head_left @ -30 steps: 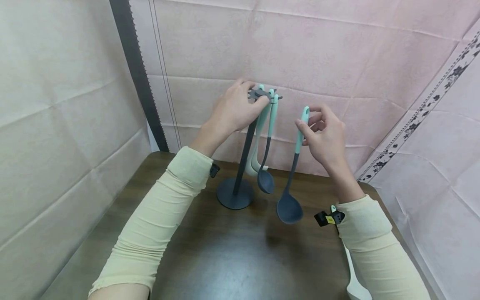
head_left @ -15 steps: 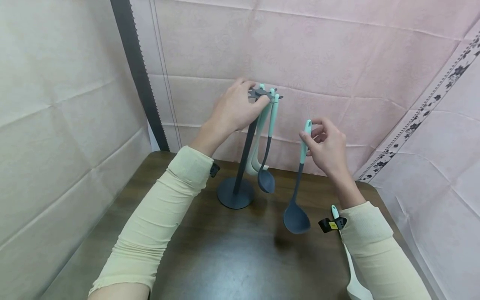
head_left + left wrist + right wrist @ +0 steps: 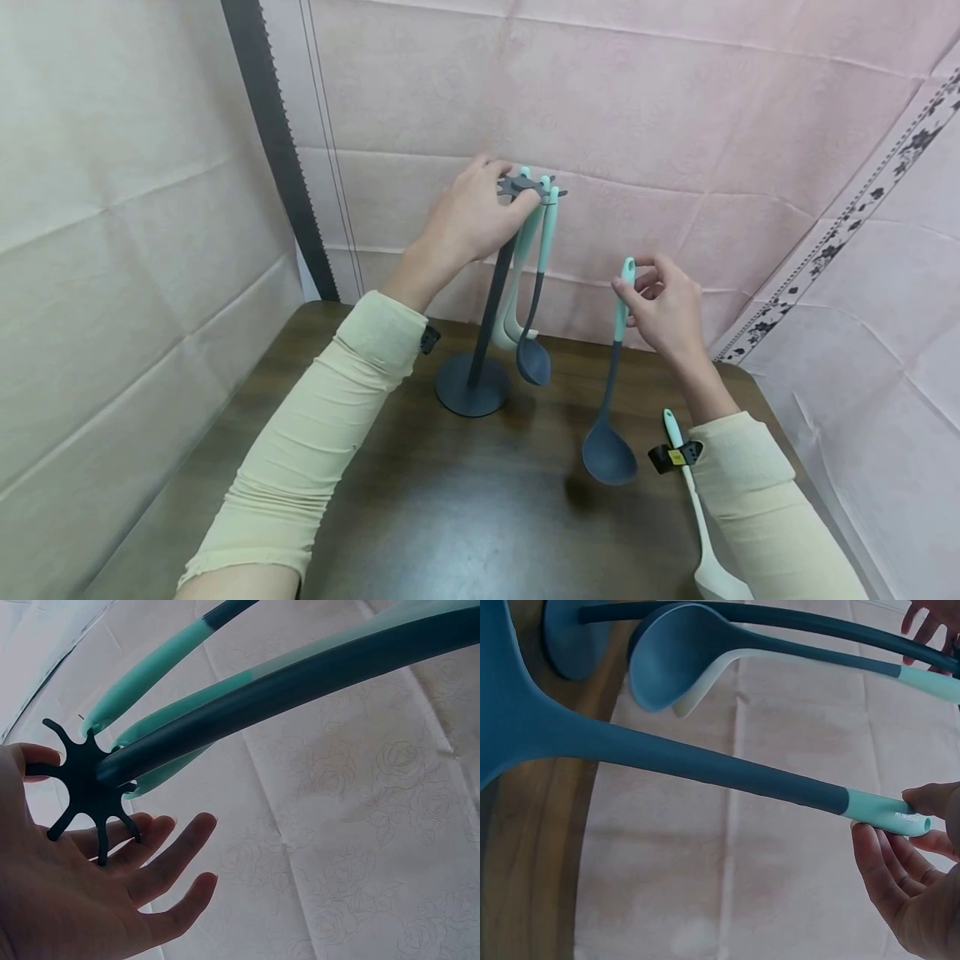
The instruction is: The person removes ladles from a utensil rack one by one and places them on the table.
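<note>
My right hand pinches the mint-green handle of a dark blue ladle between thumb and fingers, near its holed end. The ladle hangs bowl down over the table, right of a dark utensil stand. My left hand grips the hooked top of that stand, thumb on the near side and fingers around the other edge. On the stand's hooks hang a smaller dark blue ladle and pale utensils with mint handles, partly hidden behind the pole.
A pale utensil with a mint handle lies on the brown table at the right, partly under the right sleeve. Patterned cloth walls stand behind and at both sides of the table.
My right hand has moved right and down with the ladle, away from the stand. The left hand stays on the stand's top.
</note>
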### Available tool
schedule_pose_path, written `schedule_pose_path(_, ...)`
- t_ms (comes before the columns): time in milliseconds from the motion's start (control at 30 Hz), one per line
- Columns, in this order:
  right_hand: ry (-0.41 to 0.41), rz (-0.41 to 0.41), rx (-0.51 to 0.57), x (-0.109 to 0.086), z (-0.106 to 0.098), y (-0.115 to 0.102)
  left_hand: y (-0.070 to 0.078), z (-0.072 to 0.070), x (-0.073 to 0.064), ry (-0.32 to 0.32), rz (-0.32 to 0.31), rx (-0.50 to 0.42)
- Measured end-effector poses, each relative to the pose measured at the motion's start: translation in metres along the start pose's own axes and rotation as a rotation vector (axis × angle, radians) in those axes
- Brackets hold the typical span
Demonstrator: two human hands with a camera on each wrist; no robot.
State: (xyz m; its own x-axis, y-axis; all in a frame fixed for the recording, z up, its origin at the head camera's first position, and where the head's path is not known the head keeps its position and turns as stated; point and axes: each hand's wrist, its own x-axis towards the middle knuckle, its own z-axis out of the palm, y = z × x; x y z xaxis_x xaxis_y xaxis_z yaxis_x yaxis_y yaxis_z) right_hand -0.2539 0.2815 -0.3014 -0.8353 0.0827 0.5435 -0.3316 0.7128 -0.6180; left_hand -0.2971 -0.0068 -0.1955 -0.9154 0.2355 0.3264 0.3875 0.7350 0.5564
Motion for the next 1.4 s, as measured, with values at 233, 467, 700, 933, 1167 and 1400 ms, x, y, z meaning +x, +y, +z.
schedule_pose_path(233,-0.027,0.043,-0.016,-0.005,0.0,0.017,0.0,0.0,0.0,-0.001,0.004,0.003)
schedule_pose_path(467,-0.09,0.121,-0.007,-0.011,-0.002,0.035,0.001,0.0,0.001,0.0,0.004,-0.003)
schedule_pose_path(700,-0.13,0.148,0.021,-0.017,-0.001,0.056,0.001,0.0,0.001,0.007,0.009,0.001)
schedule_pose_path(933,-0.178,0.18,0.038,-0.024,0.0,0.07,0.002,0.001,0.001,0.013,0.016,0.007)
schedule_pose_path(1167,-0.218,0.2,0.024,-0.032,0.003,0.08,0.0,0.001,0.0,0.013,0.005,0.005)
schedule_pose_path(1400,-0.24,0.221,0.005,-0.039,0.004,0.093,0.0,0.001,0.0,0.016,0.004,0.002)
